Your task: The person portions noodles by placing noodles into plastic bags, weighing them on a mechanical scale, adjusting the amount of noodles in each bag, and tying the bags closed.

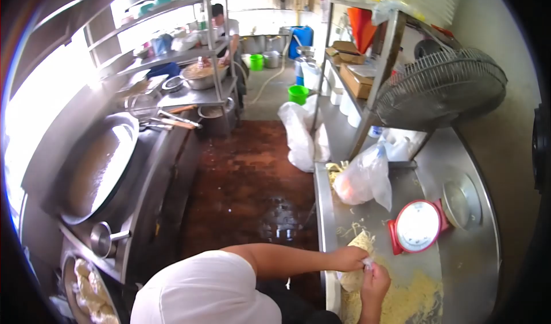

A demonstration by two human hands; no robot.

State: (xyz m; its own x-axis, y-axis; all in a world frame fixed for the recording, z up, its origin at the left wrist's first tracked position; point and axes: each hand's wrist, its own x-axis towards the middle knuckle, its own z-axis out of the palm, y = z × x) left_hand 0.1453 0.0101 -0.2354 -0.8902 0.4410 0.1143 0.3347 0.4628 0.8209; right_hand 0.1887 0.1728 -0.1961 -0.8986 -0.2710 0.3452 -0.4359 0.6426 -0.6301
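Both my hands meet over the steel counter on the right. My left hand (350, 258) is closed at the gathered neck of a clear plastic bag of noodles (352, 280). My right hand (376, 280) pinches the same twisted plastic from below, its fingers pressed together. Pale yellow noodles (361, 241) show just beyond my left hand; whether they are in the same bag I cannot tell. Loose noodle bits (416, 298) are scattered on the counter beside my right hand. A red weighing scale (418, 226) stands past my hands.
A tied plastic bag (363, 178), a metal bowl (461, 202) and a large fan (442, 89) are around the counter. Left are a big wok (100, 166) and a saucepan (104, 239). Another person (229, 34) stands behind the shelves. The red-brown floor (252, 180) looks wet.
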